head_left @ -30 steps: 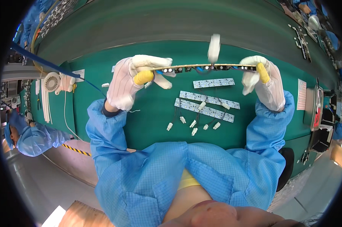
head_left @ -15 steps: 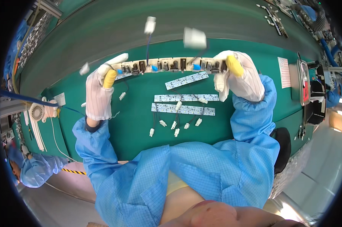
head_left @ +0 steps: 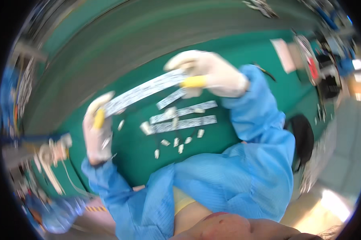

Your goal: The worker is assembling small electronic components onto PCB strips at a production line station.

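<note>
A long white circuit board strip (head_left: 144, 91) is held up over the green mat, slanting higher toward the right, its pale patterned face in view. My left hand (head_left: 98, 130), in a white glove with a yellow thumb cover, is closed on its left end. Gripping the other end is my right hand (head_left: 218, 74), gloved the same way. Below it, several similar strips (head_left: 206, 121) lie on the mat, one of them partly behind my right hand. White plugs (head_left: 175, 142) on dark wires spread around them. Motion blurs the held strip's details.
Green matting (head_left: 128, 168) covers the bench, with a dark grey band (head_left: 148, 44) along its far side. A small white fan (head_left: 46, 154) stands at the left. At the right are a pink sheet (head_left: 283, 55), a tray with a red item (head_left: 311, 68) and dark boxes (head_left: 328, 84).
The strip has turned over from its component side to its pale face and tilted. My right hand has moved left. The whole view has rotated and blurred.
</note>
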A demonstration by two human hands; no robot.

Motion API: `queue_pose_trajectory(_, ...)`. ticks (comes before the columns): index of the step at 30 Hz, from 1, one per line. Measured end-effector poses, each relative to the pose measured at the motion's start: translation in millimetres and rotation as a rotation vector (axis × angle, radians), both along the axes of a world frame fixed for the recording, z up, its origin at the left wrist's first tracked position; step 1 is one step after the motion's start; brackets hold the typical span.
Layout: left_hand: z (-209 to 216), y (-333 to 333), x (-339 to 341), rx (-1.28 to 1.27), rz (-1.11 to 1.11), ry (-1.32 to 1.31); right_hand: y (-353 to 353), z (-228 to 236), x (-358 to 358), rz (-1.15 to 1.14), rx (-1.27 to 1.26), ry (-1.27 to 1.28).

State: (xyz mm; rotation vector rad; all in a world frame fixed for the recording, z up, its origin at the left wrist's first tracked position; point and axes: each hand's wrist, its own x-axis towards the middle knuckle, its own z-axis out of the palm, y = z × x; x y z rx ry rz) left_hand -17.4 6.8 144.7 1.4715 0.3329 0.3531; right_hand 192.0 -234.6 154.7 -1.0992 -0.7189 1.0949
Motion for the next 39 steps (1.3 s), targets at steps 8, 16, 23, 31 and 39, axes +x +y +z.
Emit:
queue_pose_trajectory(8,-45,123,-47,0.741,0.108,0.184,9,-33,5,0.133,-0.579,-1.654)
queue_pose_trajectory(16,-39,142,-67,0.880,0.324,0.360,9,-43,10,0.098,-0.539,-1.621)
queue_pose_trajectory(23,3,74,-44,0.444,-0.030,-0.186,-12,19,6,-0.208,0.122,-0.781)
queue_pose_trajectory(31,17,-51,-4,0.060,-0.127,0.079,-6,1,-32,-0.473,0.487,-1.236)
queue_pose_trajectory(39,14,-49,-4,0.271,0.106,0.059,1,3,-23,-0.191,0.243,-0.719)
